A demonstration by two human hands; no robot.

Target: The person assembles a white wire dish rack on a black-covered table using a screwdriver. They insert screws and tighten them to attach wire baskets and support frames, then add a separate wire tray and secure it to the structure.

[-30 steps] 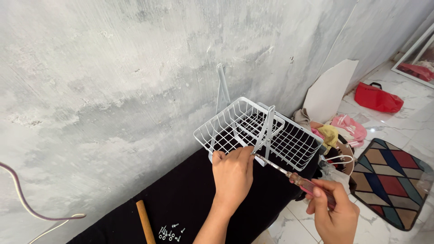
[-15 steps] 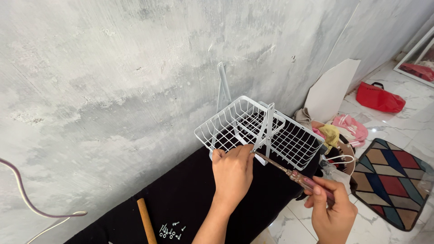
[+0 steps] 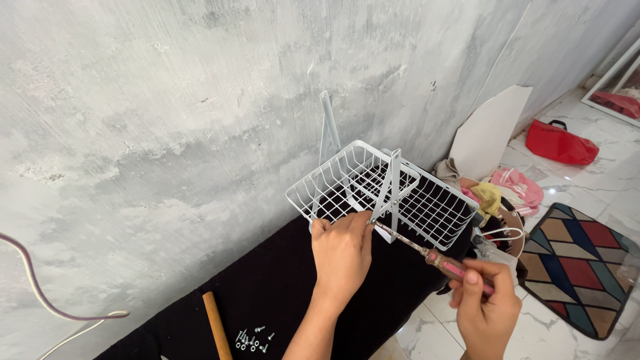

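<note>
Meanwhile, left hand (image 3: pixel 342 253) pinching white wire basket (image 3: pixel 427 210) at its bracket, right hand (image 3: pixel 485 303) in closed grip around pink-handled screwdriver (image 3: pixel 430 255), tip at same joint.

Wall (image 3: pixel 167 100) blocks behind basket (image 3: pixel 427 210); front open.

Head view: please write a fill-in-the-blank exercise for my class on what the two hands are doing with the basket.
1. The right hand holds a screwdriver with a ____ handle.
2. The left hand grips the rim of a white ____ basket.
3. Loose screws lie on the ____ cloth.
4. The wooden handle lies ____ of the screws.

Missing words: pink; wire; black; left
</note>
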